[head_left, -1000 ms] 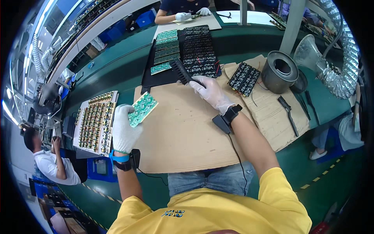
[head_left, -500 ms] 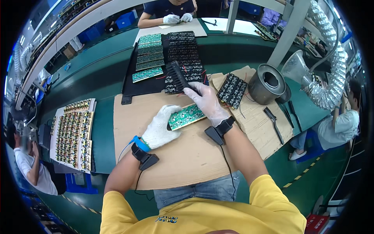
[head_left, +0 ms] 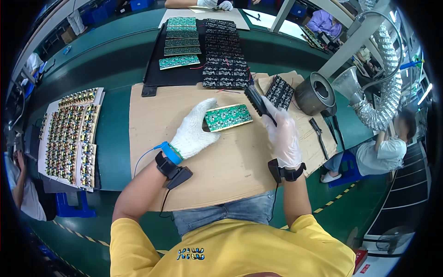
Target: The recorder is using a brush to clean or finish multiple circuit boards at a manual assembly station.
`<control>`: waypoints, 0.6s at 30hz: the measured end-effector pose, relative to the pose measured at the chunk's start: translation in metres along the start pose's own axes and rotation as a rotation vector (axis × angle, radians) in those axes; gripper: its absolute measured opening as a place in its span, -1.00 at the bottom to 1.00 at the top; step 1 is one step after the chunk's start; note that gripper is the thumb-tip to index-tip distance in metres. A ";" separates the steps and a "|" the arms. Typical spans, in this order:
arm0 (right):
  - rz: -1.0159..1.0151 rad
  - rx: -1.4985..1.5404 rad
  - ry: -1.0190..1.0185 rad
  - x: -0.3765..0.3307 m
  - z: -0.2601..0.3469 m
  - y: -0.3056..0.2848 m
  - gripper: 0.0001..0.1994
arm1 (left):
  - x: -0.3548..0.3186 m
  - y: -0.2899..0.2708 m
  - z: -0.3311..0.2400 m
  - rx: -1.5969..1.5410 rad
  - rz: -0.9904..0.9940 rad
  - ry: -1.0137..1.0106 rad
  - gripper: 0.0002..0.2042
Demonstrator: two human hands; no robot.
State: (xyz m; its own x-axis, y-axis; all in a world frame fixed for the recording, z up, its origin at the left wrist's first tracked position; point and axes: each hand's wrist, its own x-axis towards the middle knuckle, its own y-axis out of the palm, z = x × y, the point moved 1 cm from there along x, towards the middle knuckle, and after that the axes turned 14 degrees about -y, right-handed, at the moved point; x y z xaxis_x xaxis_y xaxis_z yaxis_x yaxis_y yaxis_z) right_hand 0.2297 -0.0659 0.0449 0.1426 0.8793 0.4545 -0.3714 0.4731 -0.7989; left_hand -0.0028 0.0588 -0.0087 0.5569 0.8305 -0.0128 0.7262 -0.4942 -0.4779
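Note:
My left hand (head_left: 196, 131), in a white knit glove with a blue wrist strap, grips the left end of a green circuit board panel (head_left: 228, 117) above the cardboard sheet (head_left: 207, 180). In a thin translucent glove, my right hand (head_left: 282, 134) is closed around a black brush (head_left: 259, 104). The brush is held tilted, just right of the board and apart from it. Close beyond the right hand, a black circuit board panel (head_left: 279, 92) with thin wires lies on a smaller cardboard piece.
A black tray (head_left: 154, 69) at the back bears rows of green and black boards. Left stands a batch of component-filled boards (head_left: 69, 143). On the right are a metal pot (head_left: 314, 93), another brush (head_left: 319, 137) and a flexible silver duct (head_left: 390, 92). Other people sit around.
My right hand with the brush has moved right, off the green board. That board now shows fully, level in my left hand. The view has shifted slightly.

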 end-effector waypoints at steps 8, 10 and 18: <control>0.080 -0.181 0.015 -0.024 0.000 0.006 -0.47 | -0.008 0.014 0.006 -0.100 0.098 0.032 -0.08; 0.099 -0.216 0.040 -0.026 0.000 0.008 -0.47 | -0.008 0.020 0.007 -0.314 0.169 -0.006 -0.06; 0.245 -0.481 0.125 -0.045 0.050 0.026 -0.45 | -0.019 0.015 -0.009 -0.219 0.140 -0.099 -0.05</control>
State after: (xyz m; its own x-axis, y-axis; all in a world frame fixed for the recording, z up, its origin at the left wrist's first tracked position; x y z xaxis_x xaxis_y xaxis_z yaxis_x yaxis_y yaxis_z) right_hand 0.1678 -0.0961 0.0226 0.2238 0.9526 0.2061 0.0496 0.2000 -0.9785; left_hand 0.0013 0.0337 -0.0072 0.6234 0.7660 -0.1567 0.7208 -0.6407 -0.2645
